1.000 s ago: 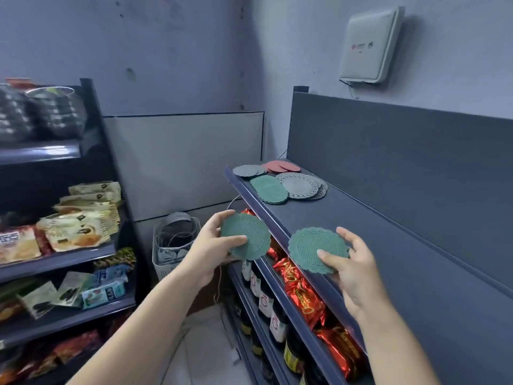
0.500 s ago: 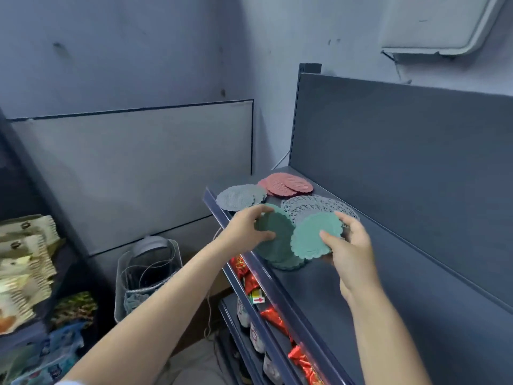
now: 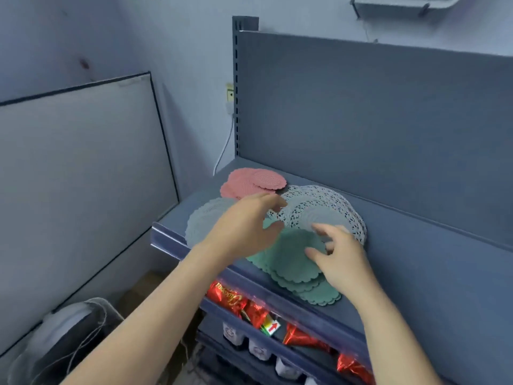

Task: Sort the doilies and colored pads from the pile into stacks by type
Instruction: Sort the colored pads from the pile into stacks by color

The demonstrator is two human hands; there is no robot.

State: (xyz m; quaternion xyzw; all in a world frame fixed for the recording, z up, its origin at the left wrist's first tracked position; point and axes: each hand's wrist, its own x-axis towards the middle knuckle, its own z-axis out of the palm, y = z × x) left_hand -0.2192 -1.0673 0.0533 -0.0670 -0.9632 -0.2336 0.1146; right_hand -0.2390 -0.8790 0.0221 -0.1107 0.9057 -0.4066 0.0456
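On the shelf (image 3: 422, 273): green pads (image 3: 291, 265) stacked at the front edge, white doilies (image 3: 322, 207) just behind, pink pads (image 3: 254, 183) at the far end. Left hand (image 3: 244, 232) and right hand (image 3: 341, 259) over the green stack, fingers loosely spread, gripping nothing.

**Four heaps on one shelf**

Green scalloped pads (image 3: 294, 262) lie flat in a fanned stack near the shelf (image 3: 416, 273) front. White lace doilies (image 3: 322, 209) overlap just behind them. Pink pads (image 3: 255, 182) sit farther back, and pale grey pads (image 3: 205, 220) lie to the left.

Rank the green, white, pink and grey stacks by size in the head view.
1. green stack and white stack, about alike.
2. pink stack.
Unranked: grey stack, partly behind the left hand.
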